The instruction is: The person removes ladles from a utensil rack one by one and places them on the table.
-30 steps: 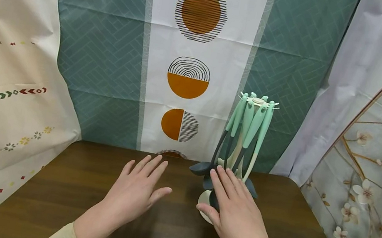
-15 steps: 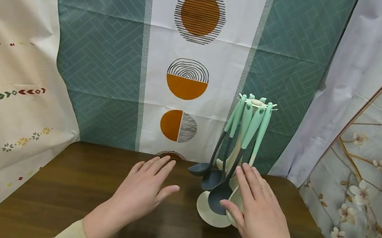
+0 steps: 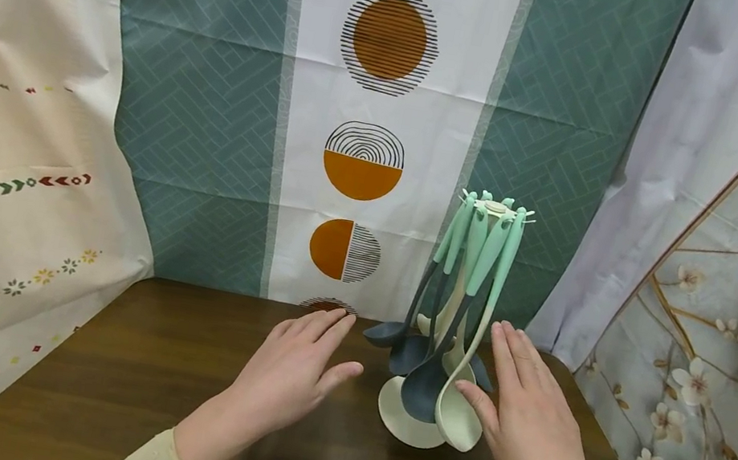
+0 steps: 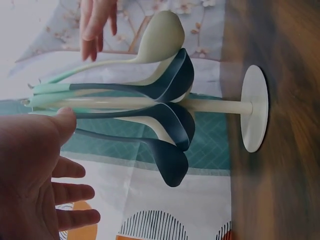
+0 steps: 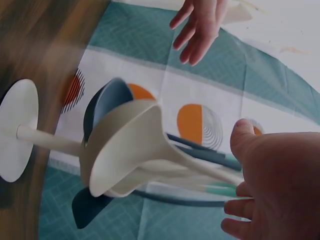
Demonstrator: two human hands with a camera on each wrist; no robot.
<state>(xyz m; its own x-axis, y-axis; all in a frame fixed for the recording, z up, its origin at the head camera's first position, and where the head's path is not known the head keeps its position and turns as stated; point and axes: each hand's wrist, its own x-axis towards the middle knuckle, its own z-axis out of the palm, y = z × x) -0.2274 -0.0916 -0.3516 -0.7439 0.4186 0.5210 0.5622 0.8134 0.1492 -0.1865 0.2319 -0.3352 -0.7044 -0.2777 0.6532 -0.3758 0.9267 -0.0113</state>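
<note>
A cream utensil stand (image 3: 396, 418) with a round base stands upright on the table. Around its top hang several mint-handled utensils, among them a cream ladle (image 3: 460, 420) at the front right and a dark grey ladle (image 3: 422, 392) beside it. My left hand (image 3: 282, 374) hovers left of the stand, fingers extended, holding nothing. On the other side, my right hand (image 3: 537, 429) is held with straight fingers close to the cream ladle. The left wrist view shows the stand's base (image 4: 255, 110) and post. In the right wrist view the cream ladle (image 5: 125, 145) partly hides the utensils behind.
A dark brown wooden table (image 3: 171, 360) lies under everything. Behind it hangs a green and white cloth (image 3: 205, 113) with orange circles. A cream patterned cloth (image 3: 3, 136) borders the left side, and a floral curtain (image 3: 702, 383) the right.
My right hand has moved right from in front of the stand to beside it, uncovering the ladles and base. My left hand has shifted slightly right. The stand has stayed in place.
</note>
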